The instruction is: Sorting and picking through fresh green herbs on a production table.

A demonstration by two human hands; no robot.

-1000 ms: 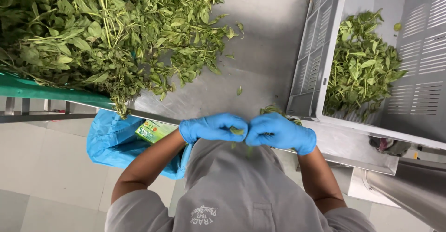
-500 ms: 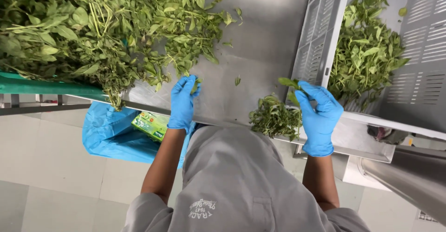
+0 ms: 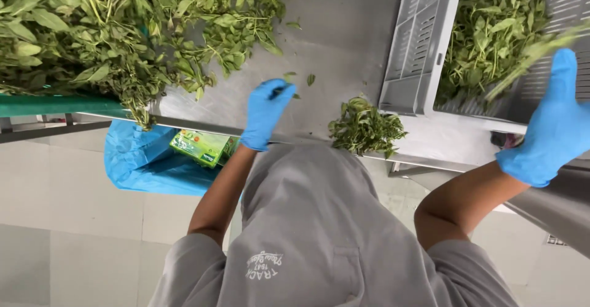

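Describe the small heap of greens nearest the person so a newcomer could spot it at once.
Start at the steel table, then find the grey slatted crate. The small heap of greens lies at the near edge beside that crate. Unlike the big leafy pile, it is compact and stands alone.

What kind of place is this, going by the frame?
Probably a food-prep or produce-sorting area: a stainless steel table heaped with leafy green stems, a grey slotted plastic crate holding picked leaves, and both hands in blue disposable gloves.
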